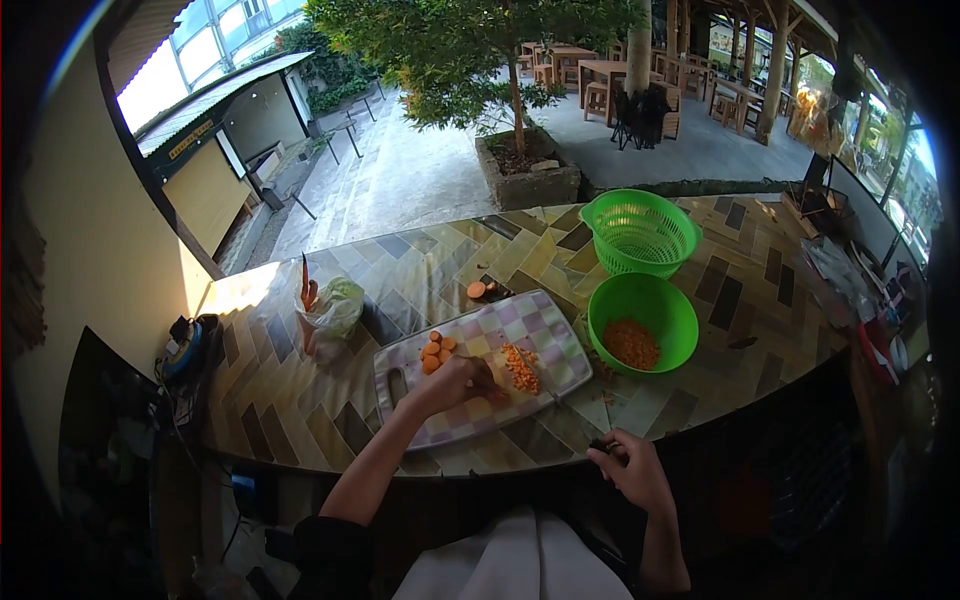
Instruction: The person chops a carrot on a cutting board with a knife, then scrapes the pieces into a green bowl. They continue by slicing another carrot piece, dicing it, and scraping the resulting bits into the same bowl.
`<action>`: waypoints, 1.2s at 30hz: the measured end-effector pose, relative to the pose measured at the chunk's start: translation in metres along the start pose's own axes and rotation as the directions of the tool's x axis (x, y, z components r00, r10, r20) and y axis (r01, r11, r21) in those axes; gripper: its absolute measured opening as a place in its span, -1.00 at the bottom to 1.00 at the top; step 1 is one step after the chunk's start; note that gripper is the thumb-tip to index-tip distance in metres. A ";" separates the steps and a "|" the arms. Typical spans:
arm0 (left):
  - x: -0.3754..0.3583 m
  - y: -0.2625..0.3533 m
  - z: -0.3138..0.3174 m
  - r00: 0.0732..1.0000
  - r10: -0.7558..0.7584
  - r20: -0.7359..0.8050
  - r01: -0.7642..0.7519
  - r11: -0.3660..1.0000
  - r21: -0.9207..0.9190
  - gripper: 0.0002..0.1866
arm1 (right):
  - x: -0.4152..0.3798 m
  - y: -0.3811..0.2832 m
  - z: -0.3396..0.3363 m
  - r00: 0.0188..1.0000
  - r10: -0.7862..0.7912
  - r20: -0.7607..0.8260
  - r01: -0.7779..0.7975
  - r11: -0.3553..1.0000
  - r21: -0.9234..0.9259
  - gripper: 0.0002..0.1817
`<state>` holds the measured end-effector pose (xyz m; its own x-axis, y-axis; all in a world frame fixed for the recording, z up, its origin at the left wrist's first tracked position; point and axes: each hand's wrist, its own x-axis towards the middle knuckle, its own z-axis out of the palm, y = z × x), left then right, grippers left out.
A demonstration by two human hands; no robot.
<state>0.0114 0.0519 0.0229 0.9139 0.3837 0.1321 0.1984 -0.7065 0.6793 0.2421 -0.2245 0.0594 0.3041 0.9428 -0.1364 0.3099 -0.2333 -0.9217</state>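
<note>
tiled counter (725, 370) fills the middle of the frame, with an open yard and a tree (470, 60) at the top. at its centre, a small pile of diced carrot (521, 368) lies on the checkered cutting board (540, 318), near the right side, perhaps because the green bowl (680, 310), with more orange bits inside, stands just beside. left of the pile, the left hand (455, 385) bends over the board; its fingers point down at orange pieces, but i cannot tell if they are pinched together. below the board's lower right, the right hand (632, 470) has its fingers closed around the dark handle of a knife (599, 444); this grip probably lets it steer the thin blade, which reaches toward the board. several round slices (437, 352) lie farther left, maybe to separate 2 sizes. behind the bowl is a green colander (640, 230); at left, a plastic bag (338, 308) sits apart, probably to leave the board free.
</note>
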 end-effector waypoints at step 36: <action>-0.024 0.050 0.025 0.853 -0.336 -0.400 0.357 0.934 -0.023 -0.77 | -0.006 -0.020 0.047 0.998 -0.019 0.062 0.040 0.931 -0.362 -0.57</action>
<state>0.0083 -0.0078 0.0359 0.5710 0.8026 0.1727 0.5038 -0.5086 0.6982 0.1917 -0.2143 0.0610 0.2417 0.9601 -0.1409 0.6268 -0.2653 -0.7326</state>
